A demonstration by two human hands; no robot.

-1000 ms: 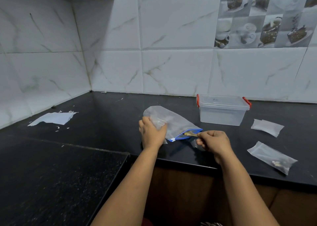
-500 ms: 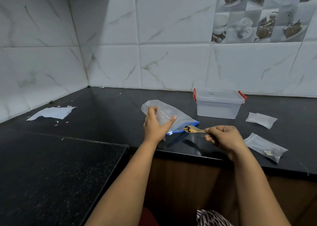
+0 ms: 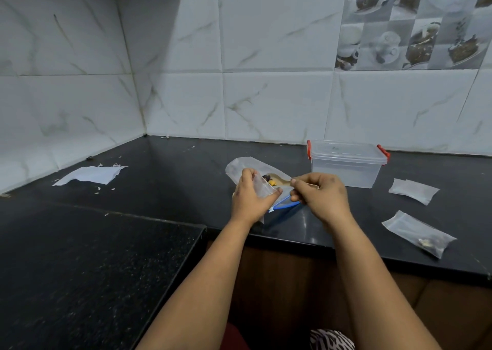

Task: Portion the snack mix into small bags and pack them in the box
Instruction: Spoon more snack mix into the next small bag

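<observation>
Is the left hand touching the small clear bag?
Touching. The head view shows the left hand pinching the small clear bag between thumb and fingers.

Black speckled counter (image 3: pixel 106 256), white grey-veined wall tiles (image 3: pixel 266 30).
Clear box (image 3: pixel 346 170) with red latches (image 3: pixel 383 151); blue-edged clear bag (image 3: pixel 241 167); yellow and dark snack pieces (image 3: pixel 269 180); white paper scrap (image 3: pixel 91 175).

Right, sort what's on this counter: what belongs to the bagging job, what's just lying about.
Job:
- small bag in left hand
- spoon of snack mix in right hand
- big zip bag
- box, lid on
- filled bag
- spare bags

Lying about:
- torn paper
- paper scraps
</observation>
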